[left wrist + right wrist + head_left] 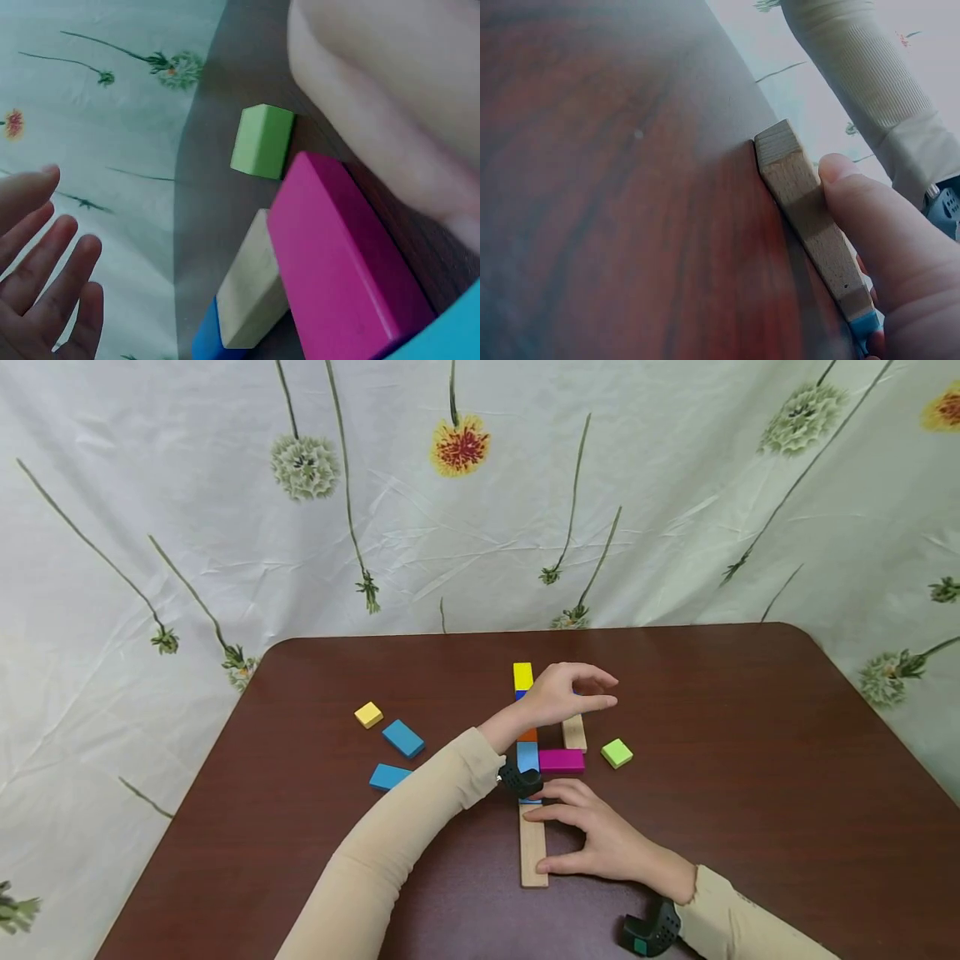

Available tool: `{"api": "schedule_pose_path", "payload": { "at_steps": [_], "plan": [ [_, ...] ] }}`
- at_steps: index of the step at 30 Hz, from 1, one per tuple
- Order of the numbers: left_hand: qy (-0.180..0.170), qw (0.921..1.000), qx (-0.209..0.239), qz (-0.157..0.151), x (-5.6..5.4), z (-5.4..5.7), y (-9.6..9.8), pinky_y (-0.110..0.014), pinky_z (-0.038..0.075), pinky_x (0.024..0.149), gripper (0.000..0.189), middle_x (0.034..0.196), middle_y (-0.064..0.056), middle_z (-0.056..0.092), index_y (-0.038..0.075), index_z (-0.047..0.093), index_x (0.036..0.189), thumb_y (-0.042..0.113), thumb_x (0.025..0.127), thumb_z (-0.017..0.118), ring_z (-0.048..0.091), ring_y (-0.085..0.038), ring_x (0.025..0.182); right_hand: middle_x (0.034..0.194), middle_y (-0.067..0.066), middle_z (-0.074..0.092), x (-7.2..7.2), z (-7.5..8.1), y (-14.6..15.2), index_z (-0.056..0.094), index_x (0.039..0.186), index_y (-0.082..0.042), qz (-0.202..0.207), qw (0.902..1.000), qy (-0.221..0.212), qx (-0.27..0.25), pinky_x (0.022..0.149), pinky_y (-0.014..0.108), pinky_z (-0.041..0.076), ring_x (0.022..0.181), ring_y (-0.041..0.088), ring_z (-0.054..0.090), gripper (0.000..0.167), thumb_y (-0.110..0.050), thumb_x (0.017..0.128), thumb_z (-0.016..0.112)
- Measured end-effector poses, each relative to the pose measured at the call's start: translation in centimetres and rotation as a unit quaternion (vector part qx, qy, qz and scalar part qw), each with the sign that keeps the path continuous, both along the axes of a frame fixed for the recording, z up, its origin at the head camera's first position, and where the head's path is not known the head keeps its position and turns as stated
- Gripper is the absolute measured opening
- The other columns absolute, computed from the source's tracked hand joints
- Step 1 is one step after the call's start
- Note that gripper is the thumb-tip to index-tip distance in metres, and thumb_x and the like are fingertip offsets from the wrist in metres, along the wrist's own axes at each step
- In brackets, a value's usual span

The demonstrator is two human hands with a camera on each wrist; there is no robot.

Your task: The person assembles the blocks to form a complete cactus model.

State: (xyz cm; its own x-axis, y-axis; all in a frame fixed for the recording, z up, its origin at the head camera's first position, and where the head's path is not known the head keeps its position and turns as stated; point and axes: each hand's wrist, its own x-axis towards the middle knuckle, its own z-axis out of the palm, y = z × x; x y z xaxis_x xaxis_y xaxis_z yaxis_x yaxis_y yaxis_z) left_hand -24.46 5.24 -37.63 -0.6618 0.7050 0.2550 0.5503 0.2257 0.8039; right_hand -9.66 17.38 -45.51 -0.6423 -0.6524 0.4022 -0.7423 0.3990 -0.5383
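My left hand [566,693] hovers over the far part of a block figure, fingers extended, holding nothing; in the left wrist view its fingers spread in the air. Below it are a yellow block [522,676], an orange block [528,735], a light blue block [528,756], a magenta block [562,762] and a short wooden block [575,732]. My right hand [600,835] rests its thumb on the long wooden block [533,852] at the near end, the other fingers reaching over its far end toward a blue block [865,325]. My left forearm hides part of the row.
Left of the row lie a yellow cube [368,715] and two loose blue blocks [403,738]. A green block [617,753] sits to the right. The brown table [712,735] ends at a flowered white cloth [480,527] behind. Both wrists wear black devices.
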Motion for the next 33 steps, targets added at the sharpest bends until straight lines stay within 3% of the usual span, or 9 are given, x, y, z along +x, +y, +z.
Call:
{"api": "schedule_pose_path", "payload": {
  "at_steps": [13,20,25,28,33],
  "plan": [
    [-0.053,0.9939,-0.039,-0.089,-1.7,-1.0,0.3,-0.021,0.048,0.083,0.033,0.108,-0.013,0.067,-0.001,0.066,0.113,0.015,0.084,0.071,0.063,-0.006,0.088,0.133,0.001,0.049,-0.2,0.0,-0.2,0.062,0.121,-0.019,0.017,0.9998,0.000,-0.008,0.097,0.041,0.039,0.124,0.021,0.038,0.051,-0.044,0.078,0.074],
    [-0.097,0.9828,-0.067,-0.142,-1.8,-1.1,1.1,-0.022,0.049,0.081,0.036,0.111,-0.015,0.066,-0.002,0.065,0.114,0.013,0.082,0.073,0.065,-0.008,0.090,0.133,0.001,0.049,-0.2,0.1,0.1,0.062,0.121,-0.019,0.013,0.9999,-0.002,-0.006,0.097,0.041,0.038,0.124,0.021,0.038,0.052,-0.044,0.078,0.074],
    [-0.151,0.9702,-0.065,-0.179,-1.9,-1.2,1.7,-0.025,0.051,0.081,0.035,0.112,-0.020,0.064,-0.007,0.064,0.113,0.004,0.081,0.073,0.065,-0.018,0.095,0.133,0.002,0.049,-0.2,0.1,0.1,0.062,0.121,-0.019,0.010,0.9999,0.000,-0.007,0.097,0.041,0.038,0.124,0.021,0.039,0.052,-0.044,0.078,0.075],
    [-0.173,0.9636,-0.076,-0.189,-1.9,-1.5,2.0,-0.025,0.052,0.081,0.036,0.113,-0.020,0.064,-0.009,0.063,0.112,0.000,0.079,0.073,0.064,-0.022,0.099,0.133,0.002,0.049,-0.2,0.0,0.1,0.062,0.122,-0.019,0.012,0.9999,0.001,-0.005,0.098,0.041,0.038,0.124,0.022,0.039,0.052,-0.044,0.078,0.074],
    [-0.168,0.9621,-0.104,-0.188,-1.8,-2.0,2.5,-0.024,0.052,0.080,0.036,0.112,-0.017,0.066,-0.007,0.065,0.112,0.000,0.078,0.074,0.065,-0.018,0.099,0.133,0.002,0.048,-0.2,-0.2,0.2,0.061,0.123,-0.019,0.011,0.9999,-0.002,-0.003,0.098,0.041,0.037,0.124,0.022,0.039,0.051,-0.043,0.079,0.074]
  ]
}}
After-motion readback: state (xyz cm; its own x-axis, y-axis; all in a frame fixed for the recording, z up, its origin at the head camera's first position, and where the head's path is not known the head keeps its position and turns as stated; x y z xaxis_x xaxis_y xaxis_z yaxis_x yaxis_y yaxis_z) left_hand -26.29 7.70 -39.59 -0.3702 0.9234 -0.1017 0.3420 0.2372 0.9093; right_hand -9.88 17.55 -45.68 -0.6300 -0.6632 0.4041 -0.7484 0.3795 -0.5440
